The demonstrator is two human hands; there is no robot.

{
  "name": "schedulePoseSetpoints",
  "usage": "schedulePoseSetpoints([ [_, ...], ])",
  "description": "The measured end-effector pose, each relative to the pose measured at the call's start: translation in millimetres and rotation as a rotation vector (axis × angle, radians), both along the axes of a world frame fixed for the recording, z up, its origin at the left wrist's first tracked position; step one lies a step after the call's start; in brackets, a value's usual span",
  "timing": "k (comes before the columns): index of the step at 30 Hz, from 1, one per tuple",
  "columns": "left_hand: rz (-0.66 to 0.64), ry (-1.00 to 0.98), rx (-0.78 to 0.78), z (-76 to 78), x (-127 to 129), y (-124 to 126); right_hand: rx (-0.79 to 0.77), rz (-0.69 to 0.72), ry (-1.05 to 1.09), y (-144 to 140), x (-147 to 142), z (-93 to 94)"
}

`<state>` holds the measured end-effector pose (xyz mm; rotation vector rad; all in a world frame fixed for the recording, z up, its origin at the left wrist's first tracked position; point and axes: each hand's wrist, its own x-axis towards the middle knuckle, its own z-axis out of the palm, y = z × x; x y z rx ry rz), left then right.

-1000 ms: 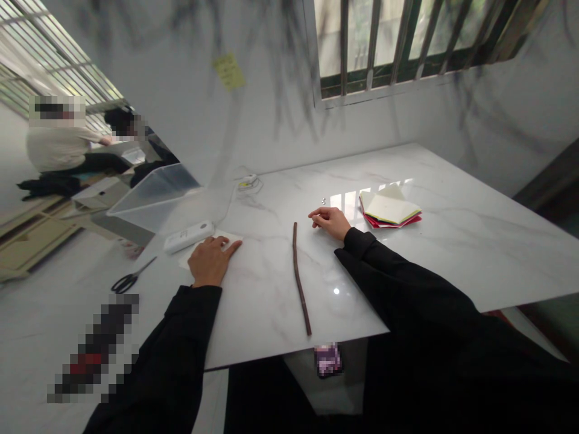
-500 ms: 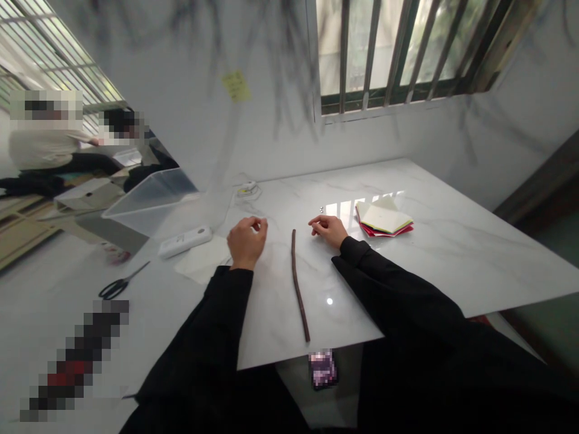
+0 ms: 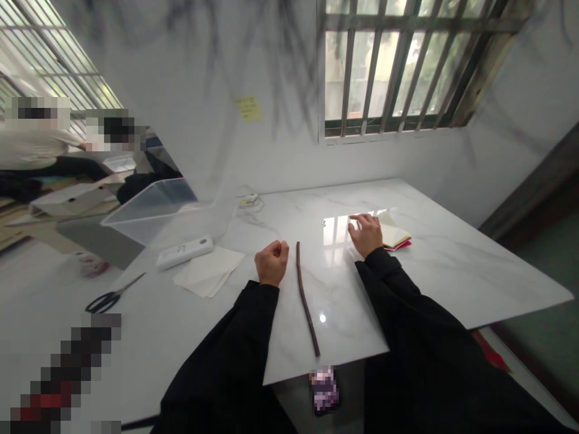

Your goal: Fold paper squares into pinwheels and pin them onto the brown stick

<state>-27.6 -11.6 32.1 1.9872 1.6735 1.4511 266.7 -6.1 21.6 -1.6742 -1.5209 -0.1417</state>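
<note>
My left hand (image 3: 272, 263) is curled into a fist just left of a thin dark brown stick (image 3: 305, 298). Its palm side is hidden, so I cannot see whether anything is inside. The slightly bent stick lies lengthwise on the white marbled table (image 3: 434, 289), untouched by either hand. To the right, my right hand (image 3: 367, 236) is raised with loosely bent fingers apart and nothing visible in them. Behind it, partly covered, is a stack of coloured paper (image 3: 397, 238) with cream, yellow and red sheets. A few tiny silvery bits (image 3: 324, 223) lie left of that hand.
On the left are cream paper sheets (image 3: 212, 271), a white oblong device (image 3: 185, 252), scissors (image 3: 108, 299) and a clear plastic bin (image 3: 136, 220). A small white cabled item (image 3: 248, 199) lies by the wall. Two people sit farther back left. A barred window is above the table.
My right hand has moved right, over to the coloured paper. My left hand has shifted right, closer to the stick, its fingers now curled into a fist. The view has tilted slightly up.
</note>
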Motion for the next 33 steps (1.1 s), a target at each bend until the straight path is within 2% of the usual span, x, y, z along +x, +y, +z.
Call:
schedulePoseSetpoints([
  [3,-0.034,-0.007,-0.006,-0.1,3,0,-0.213,-0.172,-0.057,0,25,-9.5],
  [6,-0.041,-0.024,-0.010,-0.9,6,-1,-0.405,-0.195,-0.107,2,39,-20.4],
  [8,-0.037,-0.028,-0.018,-1.4,5,0,-0.455,-0.186,-0.136,4,44,-23.1],
  [19,-0.046,-0.029,-0.019,-2.1,6,0,-0.540,-0.215,-0.293,0,54,-6.9],
  [27,-0.028,0.004,-0.035,-1.8,7,0,-0.452,-0.256,-0.310,-1,59,-13.6],
  [33,-0.036,-0.016,-0.012,-1.2,7,-1,-0.383,-0.223,-0.305,-3,62,-12.5],
])
